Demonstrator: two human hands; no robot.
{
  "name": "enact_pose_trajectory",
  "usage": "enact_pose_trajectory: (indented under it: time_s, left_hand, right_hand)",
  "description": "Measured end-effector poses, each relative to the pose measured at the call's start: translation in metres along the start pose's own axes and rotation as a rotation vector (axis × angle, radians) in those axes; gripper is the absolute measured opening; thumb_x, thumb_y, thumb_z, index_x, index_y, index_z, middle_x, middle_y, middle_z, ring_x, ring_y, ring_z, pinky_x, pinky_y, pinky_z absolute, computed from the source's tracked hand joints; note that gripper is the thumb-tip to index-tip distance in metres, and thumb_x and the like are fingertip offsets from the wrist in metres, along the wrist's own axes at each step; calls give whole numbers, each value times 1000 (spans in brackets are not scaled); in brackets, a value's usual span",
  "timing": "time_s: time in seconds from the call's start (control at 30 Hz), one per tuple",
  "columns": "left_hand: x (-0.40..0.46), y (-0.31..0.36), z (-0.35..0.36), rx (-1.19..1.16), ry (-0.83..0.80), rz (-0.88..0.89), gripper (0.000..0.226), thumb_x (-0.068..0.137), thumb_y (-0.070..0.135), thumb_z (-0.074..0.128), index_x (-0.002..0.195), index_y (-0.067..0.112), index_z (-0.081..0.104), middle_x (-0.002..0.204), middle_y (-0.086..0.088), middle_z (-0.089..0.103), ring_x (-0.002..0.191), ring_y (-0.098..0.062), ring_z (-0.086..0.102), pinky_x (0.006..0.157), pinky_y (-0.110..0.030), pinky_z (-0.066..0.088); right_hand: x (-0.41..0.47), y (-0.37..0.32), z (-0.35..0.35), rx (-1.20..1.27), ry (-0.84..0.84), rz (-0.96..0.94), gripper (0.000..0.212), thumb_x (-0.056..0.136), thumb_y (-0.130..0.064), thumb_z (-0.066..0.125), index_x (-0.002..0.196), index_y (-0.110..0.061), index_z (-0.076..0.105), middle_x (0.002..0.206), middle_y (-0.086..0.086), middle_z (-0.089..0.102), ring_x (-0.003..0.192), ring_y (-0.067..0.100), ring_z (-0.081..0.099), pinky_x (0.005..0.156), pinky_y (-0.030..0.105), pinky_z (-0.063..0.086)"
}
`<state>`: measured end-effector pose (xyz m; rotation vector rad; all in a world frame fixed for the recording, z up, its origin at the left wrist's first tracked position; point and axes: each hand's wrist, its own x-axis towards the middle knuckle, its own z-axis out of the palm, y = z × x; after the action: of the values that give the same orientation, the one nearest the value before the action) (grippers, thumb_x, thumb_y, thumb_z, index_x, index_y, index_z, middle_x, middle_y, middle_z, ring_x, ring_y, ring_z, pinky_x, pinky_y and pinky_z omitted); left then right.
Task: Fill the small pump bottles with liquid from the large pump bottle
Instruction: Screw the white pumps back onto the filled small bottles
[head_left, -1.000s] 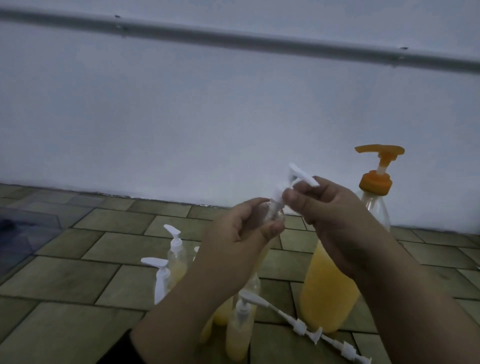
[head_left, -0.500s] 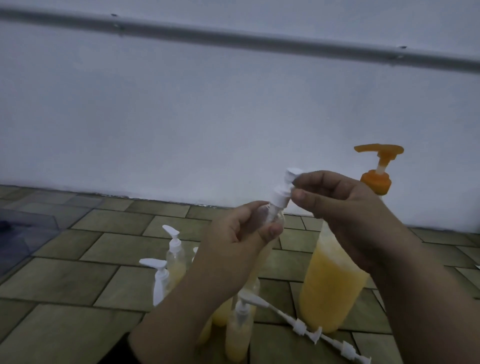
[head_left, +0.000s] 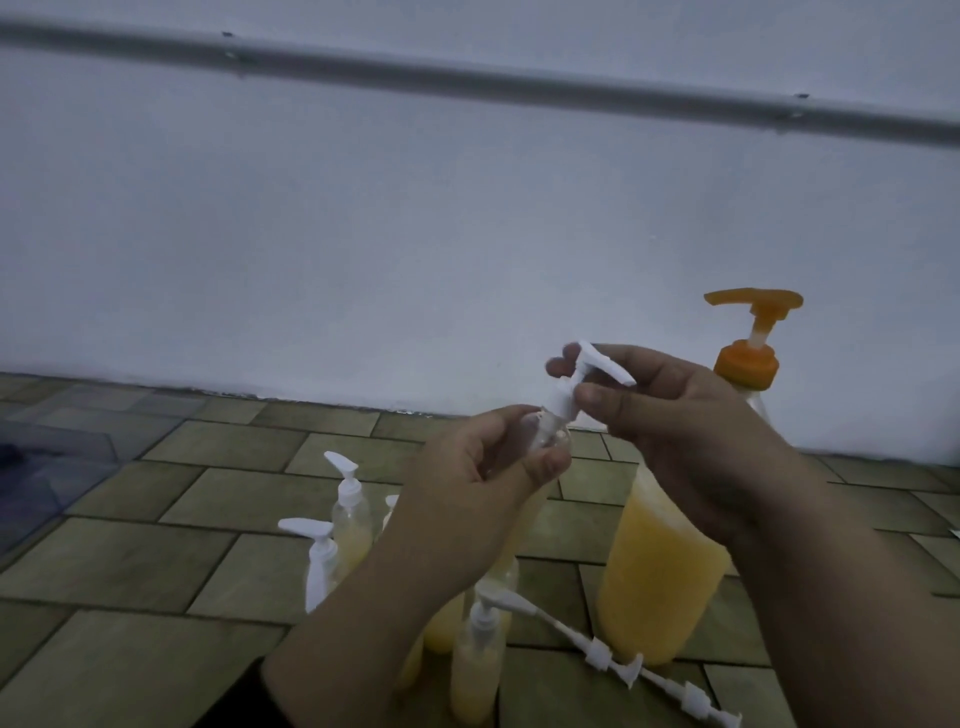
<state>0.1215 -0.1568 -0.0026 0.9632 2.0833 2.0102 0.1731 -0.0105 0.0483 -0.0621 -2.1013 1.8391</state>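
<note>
The large pump bottle (head_left: 660, 571) stood on the tiled floor (head_left: 130, 561) at the right, part full of yellow liquid, its orange pump (head_left: 748, 358) upright; well left of it, several small pump bottles (head_left: 350, 514) stood grouped, yellow inside; loose white pump heads (head_left: 613, 665) lay in a line near the front. The left hand (head_left: 483, 488) gripped a small clear bottle (head_left: 545, 431) round its body, tilted; the right hand (head_left: 670, 415) pinched its white pump cap (head_left: 576, 384) between thumb and fingers. The step looked like turning the cap on its neck; best to hold the body steady, keep the threads square, and twist from the collar, not the spout.
</note>
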Motion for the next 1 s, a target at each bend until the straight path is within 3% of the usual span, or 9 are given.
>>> enact_pose_trajectory:
  time_s: [0.17, 0.27, 0.33, 0.47, 0.57, 0.63, 0.77, 0.9, 1.0]
  left_hand:
    - [10, -4, -5, 102, 57, -8, 40, 75, 35, 69, 114, 34, 61, 101, 19, 66, 93, 9, 60, 75, -9, 47]
    - [24, 1, -14, 165, 65, 8, 33, 73, 30, 75, 98, 44, 59, 85, 30, 60, 79, 23, 56, 66, 1, 45]
    - [31, 1, -14, 225, 138, 45, 42, 69, 27, 79, 107, 38, 64, 86, 29, 61, 83, 16, 59, 72, -3, 48]
    - [36, 6, 0, 514, 312, 276, 51, 69, 25, 81, 117, 23, 65, 104, 11, 67, 92, -1, 60, 83, -18, 48]
    - [43, 6, 0, 459, 312, 221, 52, 66, 25, 83, 115, 25, 66, 102, 13, 66, 92, -2, 61, 80, -13, 47]
    - [48, 4, -6, 363, 253, 112, 51, 62, 24, 85, 111, 25, 68, 92, 21, 66, 86, 4, 63, 73, -6, 47]
    - [51, -4, -5, 323, 211, 68, 47, 61, 20, 86, 105, 24, 69, 86, 23, 66, 79, 9, 63, 70, -4, 48]
    - [46, -10, 11, 546, 371, 261, 52, 65, 24, 84, 114, 23, 68, 107, 10, 68, 97, -5, 61, 88, -20, 47]
    - [49, -11, 13, 585, 359, 267, 53, 63, 24, 85, 113, 22, 68, 108, 6, 69, 98, -8, 62, 88, -23, 47]
  right_hand:
    - [2, 10, 11, -52, 162, 8, 52, 50, -39, 77, 88, -7, 65, 77, -1, 65, 67, 6, 63, 55, 9, 47]
    - [7, 7, 18, 98, 119, 20, 37, 67, -16, 75, 103, -9, 68, 97, 5, 71, 79, 3, 67, 58, 8, 47]
    - [13, 7, 27, 149, 235, -9, 26, 69, -7, 76, 95, -4, 70, 91, 10, 72, 74, 3, 67, 59, 10, 49]
    - [23, 15, 41, 236, 532, 132, 25, 70, -30, 80, 80, -13, 63, 81, -2, 69, 62, -7, 60, 52, 12, 38]
    - [23, 14, 37, 285, 480, 148, 31, 71, -34, 78, 92, -18, 63, 89, -8, 65, 74, -5, 56, 58, 16, 40]
    - [22, 15, 33, 292, 387, 98, 29, 75, -23, 75, 102, -15, 67, 92, -10, 68, 72, -9, 60, 58, 10, 47]
    - [25, 20, 31, 276, 405, 52, 9, 73, -11, 77, 81, -10, 73, 85, -2, 73, 71, -5, 64, 52, 3, 43]
    - [25, 25, 39, 355, 598, 243, 21, 69, -27, 82, 75, -15, 66, 83, -6, 69, 61, -7, 56, 45, 13, 40]
    - [25, 25, 37, 376, 572, 339, 26, 70, -33, 80, 68, -16, 61, 97, -5, 69, 70, -2, 51, 53, 18, 32]
